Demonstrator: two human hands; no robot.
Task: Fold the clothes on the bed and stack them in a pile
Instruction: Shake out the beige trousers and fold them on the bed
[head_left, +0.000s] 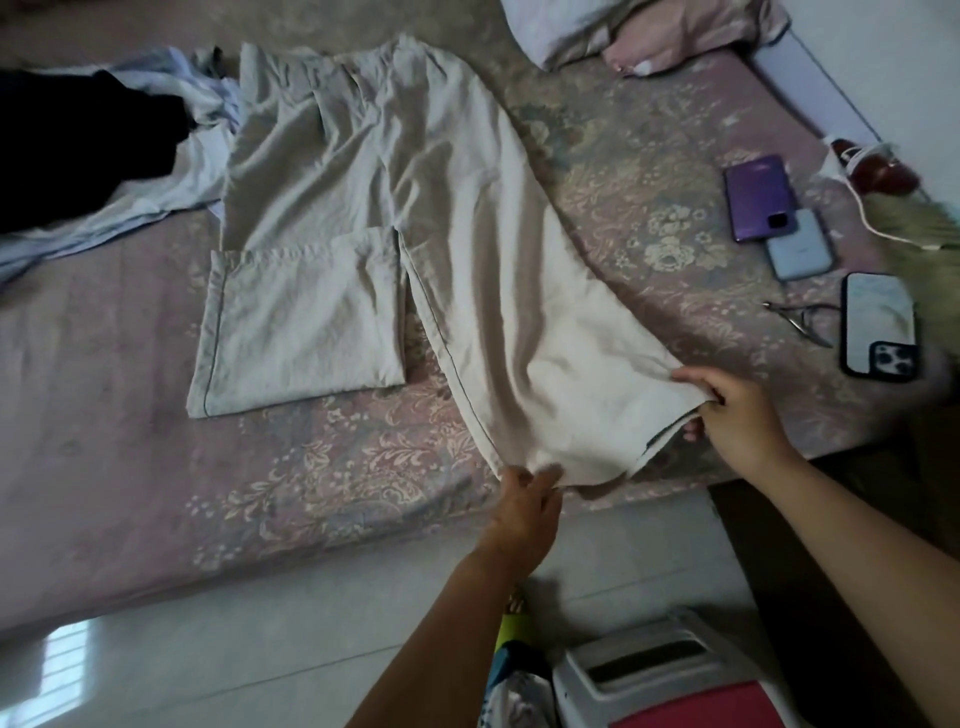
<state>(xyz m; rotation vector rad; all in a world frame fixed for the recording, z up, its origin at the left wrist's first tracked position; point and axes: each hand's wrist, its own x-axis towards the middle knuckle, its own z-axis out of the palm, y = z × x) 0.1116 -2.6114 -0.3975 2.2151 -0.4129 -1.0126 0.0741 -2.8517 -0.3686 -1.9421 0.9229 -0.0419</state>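
Head view: beige trousers (415, 208) are spread wrinkled across the bed (130, 415), one leg folded back on itself, the other stretched toward the bed's near edge. Its hem is pinched by the left hand (527, 499) at one corner and gripped by the right hand (737, 410) at the other. Unfolded clothes (119, 171) are heaped far left. Three phones (878, 322) and nippers (802, 319) are seen to the right, well apart from the trousers.

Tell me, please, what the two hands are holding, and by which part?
Both hold the beige trousers by one leg's hem: left hand at the near corner, right hand at the far corner.
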